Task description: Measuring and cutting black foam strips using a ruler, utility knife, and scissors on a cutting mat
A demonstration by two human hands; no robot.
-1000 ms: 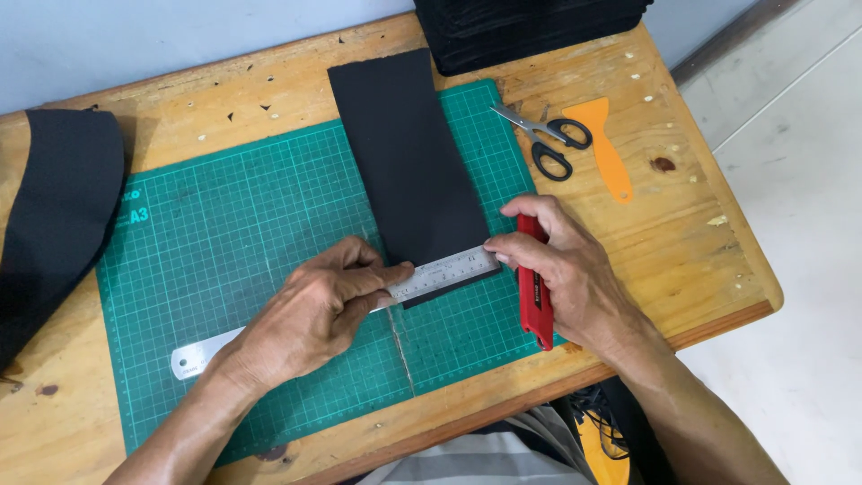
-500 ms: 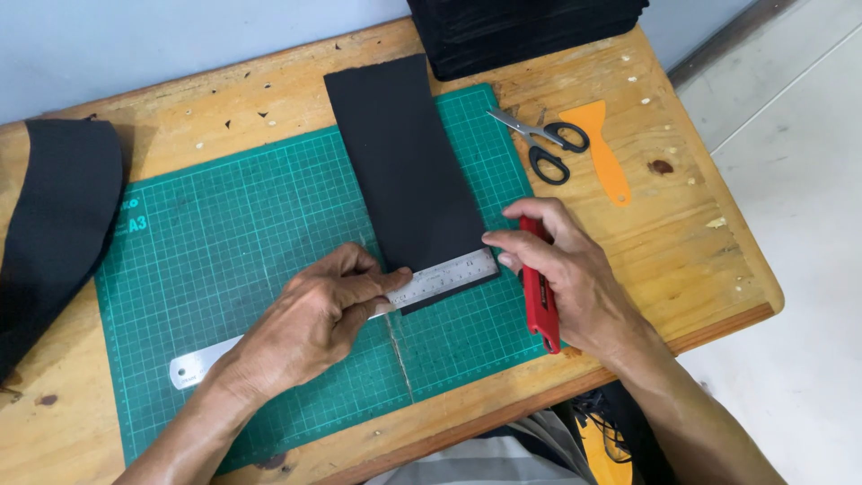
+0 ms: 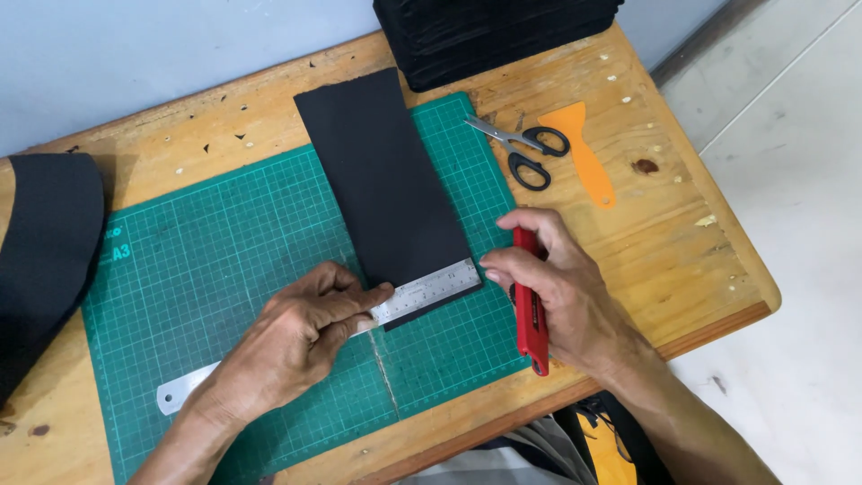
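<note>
Wooden desk (image 3: pixel 682 260) carries a green mat (image 3: pixel 224 269); on it lies a black strip (image 3: pixel 382 180), its near end under a steel ruler (image 3: pixel 431 289). Left hand (image 3: pixel 296 346) presses the ruler flat, fingers spread. Since a second ago the ruler has edged slightly down the strip. Right hand (image 3: pixel 561 287) grips a red knife (image 3: pixel 530 305), blade hidden. Scissors (image 3: pixel 521 148) lie beyond.

You have one green mat (image 3: pixel 206 269), one black strip (image 3: pixel 382 180), one metal ruler (image 3: pixel 422 294), one red knife (image 3: pixel 530 310), one pair of scissors (image 3: pixel 521 148) and one orange scraper (image 3: pixel 582 153)
</note>
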